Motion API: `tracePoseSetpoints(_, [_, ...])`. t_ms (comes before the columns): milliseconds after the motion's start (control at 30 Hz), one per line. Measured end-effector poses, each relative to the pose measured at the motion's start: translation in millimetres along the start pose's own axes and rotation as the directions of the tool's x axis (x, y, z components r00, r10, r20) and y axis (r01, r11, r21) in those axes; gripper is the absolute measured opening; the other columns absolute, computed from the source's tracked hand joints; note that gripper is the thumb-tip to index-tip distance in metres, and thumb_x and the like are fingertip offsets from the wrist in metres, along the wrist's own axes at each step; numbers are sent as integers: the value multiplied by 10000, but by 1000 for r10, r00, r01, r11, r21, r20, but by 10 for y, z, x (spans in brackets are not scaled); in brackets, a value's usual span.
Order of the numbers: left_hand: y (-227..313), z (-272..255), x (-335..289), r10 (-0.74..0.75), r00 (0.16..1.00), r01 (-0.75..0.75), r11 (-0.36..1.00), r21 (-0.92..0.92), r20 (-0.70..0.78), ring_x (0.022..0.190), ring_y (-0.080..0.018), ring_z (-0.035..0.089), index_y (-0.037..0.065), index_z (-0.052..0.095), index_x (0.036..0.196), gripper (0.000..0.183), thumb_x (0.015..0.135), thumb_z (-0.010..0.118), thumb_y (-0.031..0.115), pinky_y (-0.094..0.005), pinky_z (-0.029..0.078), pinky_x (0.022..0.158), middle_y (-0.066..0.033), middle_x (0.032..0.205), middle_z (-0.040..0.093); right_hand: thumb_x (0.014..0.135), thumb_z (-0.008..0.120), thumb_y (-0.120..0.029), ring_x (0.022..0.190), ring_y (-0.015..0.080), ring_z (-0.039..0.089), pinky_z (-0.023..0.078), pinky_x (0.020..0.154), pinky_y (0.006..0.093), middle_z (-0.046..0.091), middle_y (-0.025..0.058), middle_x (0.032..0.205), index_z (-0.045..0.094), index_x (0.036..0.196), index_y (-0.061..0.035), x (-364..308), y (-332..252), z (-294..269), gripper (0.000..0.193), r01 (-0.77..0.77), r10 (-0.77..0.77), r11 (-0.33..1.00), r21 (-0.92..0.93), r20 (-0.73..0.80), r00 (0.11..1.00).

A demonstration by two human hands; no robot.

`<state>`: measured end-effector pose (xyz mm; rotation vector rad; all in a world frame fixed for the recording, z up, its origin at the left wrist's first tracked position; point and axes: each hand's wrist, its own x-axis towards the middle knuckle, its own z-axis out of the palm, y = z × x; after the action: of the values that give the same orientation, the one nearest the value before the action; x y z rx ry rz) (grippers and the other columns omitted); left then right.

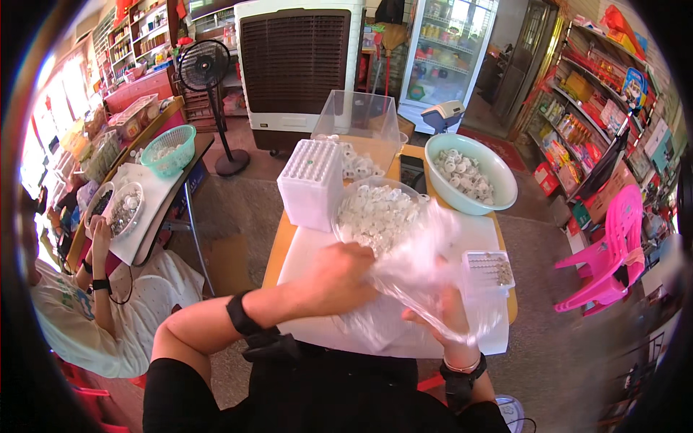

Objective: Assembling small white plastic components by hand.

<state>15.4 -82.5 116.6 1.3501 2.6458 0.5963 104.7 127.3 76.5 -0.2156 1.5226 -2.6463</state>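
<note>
A clear plastic bag (426,252), crinkled and partly blurred, is stretched between my hands over the near part of the table. My left hand (336,283) is closed, fingers curled on the bag's left edge. Lower right, my right hand (449,314) grips the bag, its fingers partly covered by the shiny film. Just beyond the bag stands a round clear tub (372,209) heaped with small whitish plastic pieces. To its left is a tall white block (312,180) with rows of round holes on top. A small clear case (488,270) holding rows of little parts lies right of the bag.
A pale green basin (473,173) of white rings stands far right on the table, near a dark phone (412,173) and an open clear box (354,119). At left, a person (108,303) works at another table. Pink plastic chairs (613,249) stand right.
</note>
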Motion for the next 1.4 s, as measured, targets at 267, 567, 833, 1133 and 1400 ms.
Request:
tracePoseSetpoints(267, [-612,-1097,559,-353,739,-149,746,-649,-575,607,-170,612,-67,649,934,312,791,618,209,-351,492,535,-119,750,646,890,559,3,858,91,521,442,804,228,561,20,944,573,1085,0,7,-21,-313,195,149,-235,874,-462,-134,963])
tracePoseSetpoints(567, [-1376,-1811,1890,-606,600,484,795,-366,-523,915,-319,655,-3,687,971,501,802,550,449,-395,487,811,-186,952,676,907,548,-22,716,67,516,437,665,213,569,3,812,628,969,-1,34,208,-623,104,5,-141,850,-527,-217,966])
tracePoseSetpoints(833, [-2180,-1498,2713,-688,510,653,701,-288,-517,971,-315,662,18,699,1003,441,781,627,393,-380,511,810,-174,984,691,882,555,-14,709,68,528,440,646,216,582,3,779,643,946,2,-15,408,-925,110,-72,-57,872,-484,-246,968])
tracePoseSetpoints(1133, [-3019,-1009,3297,-712,468,709,656,-259,-523,1031,-335,637,-6,692,997,452,782,654,390,-397,507,857,-200,1051,669,861,554,14,726,93,558,463,684,234,598,30,759,632,912,10,-4,223,-821,94,-196,37,866,-460,-332,943])
tracePoseSetpoints(1400, [-2955,-913,3132,-593,801,599,794,104,-84,813,-292,673,-47,684,927,526,695,765,418,-389,528,707,-172,864,686,860,552,23,735,96,562,466,692,235,600,38,787,629,911,13,-3,197,-807,93,-183,37,885,-427,-327,944])
